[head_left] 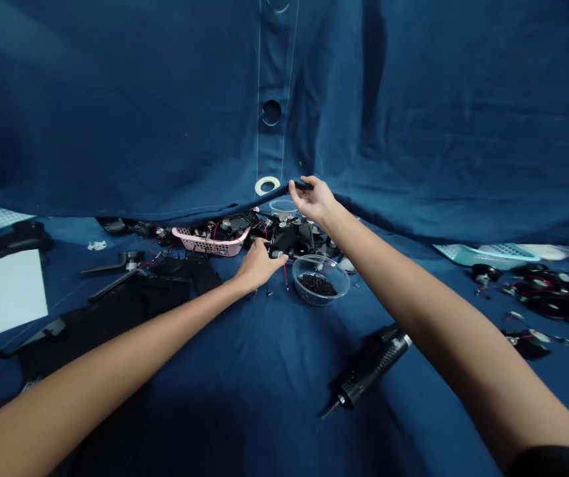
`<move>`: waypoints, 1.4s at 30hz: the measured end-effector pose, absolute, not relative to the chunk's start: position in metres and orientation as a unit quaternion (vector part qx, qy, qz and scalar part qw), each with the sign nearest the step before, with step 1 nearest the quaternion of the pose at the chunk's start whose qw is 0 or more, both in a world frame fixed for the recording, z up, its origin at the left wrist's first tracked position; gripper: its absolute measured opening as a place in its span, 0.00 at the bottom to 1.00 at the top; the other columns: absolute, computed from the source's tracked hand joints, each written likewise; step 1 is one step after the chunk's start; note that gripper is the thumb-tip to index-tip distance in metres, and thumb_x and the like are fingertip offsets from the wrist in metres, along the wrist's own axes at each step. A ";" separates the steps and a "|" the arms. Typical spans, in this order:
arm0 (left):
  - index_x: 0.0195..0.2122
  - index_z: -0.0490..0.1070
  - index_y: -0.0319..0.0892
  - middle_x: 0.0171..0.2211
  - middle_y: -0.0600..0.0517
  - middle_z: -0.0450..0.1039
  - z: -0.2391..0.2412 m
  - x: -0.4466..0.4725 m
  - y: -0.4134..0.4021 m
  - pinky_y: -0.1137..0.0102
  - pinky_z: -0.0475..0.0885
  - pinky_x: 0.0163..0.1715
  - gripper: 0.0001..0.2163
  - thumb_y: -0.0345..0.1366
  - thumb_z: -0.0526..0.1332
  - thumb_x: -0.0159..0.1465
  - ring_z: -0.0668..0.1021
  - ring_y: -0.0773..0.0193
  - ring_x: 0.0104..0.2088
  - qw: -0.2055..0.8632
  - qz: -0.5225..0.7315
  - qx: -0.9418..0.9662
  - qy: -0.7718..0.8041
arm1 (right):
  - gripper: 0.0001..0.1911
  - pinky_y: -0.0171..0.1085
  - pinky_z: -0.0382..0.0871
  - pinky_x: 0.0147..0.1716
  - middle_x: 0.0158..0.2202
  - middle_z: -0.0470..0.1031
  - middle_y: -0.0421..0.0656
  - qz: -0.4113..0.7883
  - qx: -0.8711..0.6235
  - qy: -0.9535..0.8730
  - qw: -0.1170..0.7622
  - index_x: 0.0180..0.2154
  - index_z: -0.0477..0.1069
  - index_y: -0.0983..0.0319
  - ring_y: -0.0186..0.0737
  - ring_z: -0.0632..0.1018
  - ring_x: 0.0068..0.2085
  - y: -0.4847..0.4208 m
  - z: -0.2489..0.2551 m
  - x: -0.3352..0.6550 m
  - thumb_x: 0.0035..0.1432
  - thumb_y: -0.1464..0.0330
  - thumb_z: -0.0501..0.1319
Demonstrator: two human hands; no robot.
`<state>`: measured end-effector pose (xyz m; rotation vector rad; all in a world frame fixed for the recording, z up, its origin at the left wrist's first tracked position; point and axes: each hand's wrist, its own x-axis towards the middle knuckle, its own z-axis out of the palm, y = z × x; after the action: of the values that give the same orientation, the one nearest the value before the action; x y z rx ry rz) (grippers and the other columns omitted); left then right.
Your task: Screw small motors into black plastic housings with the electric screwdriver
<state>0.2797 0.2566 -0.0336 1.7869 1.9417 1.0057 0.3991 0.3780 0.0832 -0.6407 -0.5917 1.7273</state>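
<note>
My right hand [315,200] pinches the lower edge of a hanging blue cloth [189,119] and holds it raised above a heap of parts. Below and left of it, my left hand [258,266] closes around a small black part [277,253] with a greyish end, at the front of the heap. Its far fingers are partly hidden. A thin red wire [286,277] hangs beside the thumb. Just right of that hand sits a clear plastic bowl [346,286] of small black screws [316,285]. A pink basket [207,245] with black parts stands behind the left hand.
A black electric screwdriver [371,371] lies under my right forearm. Black housings [155,291] and a white sheet [3,295] are at left. Round black speaker-like parts [557,298] and a light-blue basket [487,254] are at right. A tape roll [267,179] lies at the back.
</note>
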 end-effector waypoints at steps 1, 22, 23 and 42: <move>0.52 0.61 0.39 0.52 0.38 0.70 -0.031 0.281 0.261 0.61 0.69 0.48 0.27 0.50 0.62 0.57 0.75 0.48 0.52 0.142 0.348 0.625 0.684 | 0.05 0.27 0.78 0.27 0.29 0.69 0.40 0.741 -0.255 -0.255 0.567 0.32 0.63 0.63 0.30 0.76 0.31 0.376 0.086 0.398 0.63 0.74 0.54; 0.57 0.62 0.39 0.53 0.37 0.66 0.009 0.249 0.335 0.61 0.68 0.50 0.23 0.46 0.55 0.65 0.74 0.48 0.52 -0.051 0.333 0.608 0.719 | 0.13 0.41 0.80 0.42 0.35 0.76 0.46 0.777 -0.107 -0.382 0.489 0.25 0.59 0.62 0.41 0.78 0.47 0.360 0.107 0.389 0.50 0.85 0.52; 0.59 0.60 0.40 0.54 0.37 0.65 0.012 0.245 0.339 0.61 0.67 0.51 0.23 0.46 0.55 0.66 0.73 0.48 0.52 -0.060 0.337 0.606 0.718 | 0.14 0.40 0.79 0.42 0.37 0.76 0.46 0.780 -0.093 -0.381 0.487 0.25 0.58 0.62 0.41 0.78 0.48 0.358 0.109 0.388 0.50 0.86 0.51; 0.56 0.64 0.35 0.53 0.37 0.68 0.006 0.216 0.353 0.51 0.65 0.54 0.22 0.43 0.60 0.65 0.71 0.45 0.54 -0.140 0.173 0.650 0.727 | 0.11 0.36 0.80 0.41 0.28 0.76 0.43 0.747 -0.134 -0.388 0.523 0.28 0.64 0.63 0.37 0.80 0.44 0.351 0.100 0.402 0.59 0.81 0.53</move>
<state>0.2157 0.3528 0.0058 2.2451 2.5120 0.5988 0.4020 0.3507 0.1004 -0.3206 -0.9285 1.7889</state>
